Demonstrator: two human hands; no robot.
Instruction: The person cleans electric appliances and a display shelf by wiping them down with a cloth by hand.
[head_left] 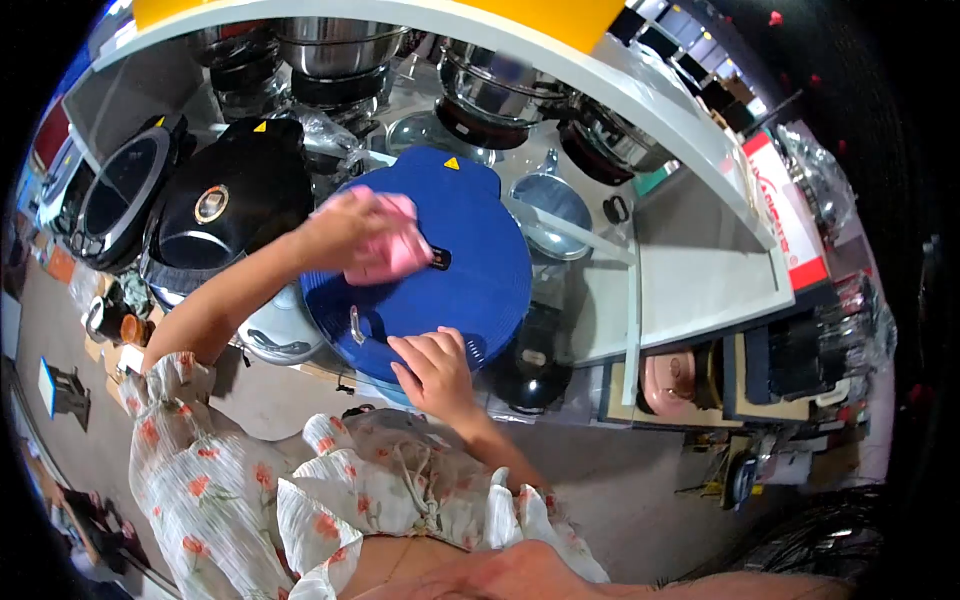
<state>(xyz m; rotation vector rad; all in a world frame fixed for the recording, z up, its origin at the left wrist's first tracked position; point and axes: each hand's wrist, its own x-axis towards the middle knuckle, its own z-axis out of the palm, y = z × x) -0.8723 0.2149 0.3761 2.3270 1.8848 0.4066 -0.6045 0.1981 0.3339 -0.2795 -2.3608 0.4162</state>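
A round blue electric baking pan point(480, 235) with a ridged lid and a yellow warning sticker stands on the display shelf. My left hand point(350, 225) is closed on a pink cloth point(390, 245) and presses it to the lid, left of the small dark label; the cloth is slightly blurred. At the pan's front edge rests my right hand point(437, 372), its fingers laid over the rim and apart. Near it, on the lid's front, is a shiny handle-like piece point(356, 325). Beneath my right hand, the rim's underside is hidden.
To the left stand a black electric baking pan point(235, 190) and another dark one point(125, 195). Steel pots point(340, 50) line the back under a curved white shelf point(560, 45). Glass lids point(550, 205) lie right of the blue pan, and a pink appliance point(668, 383) sits lower right.
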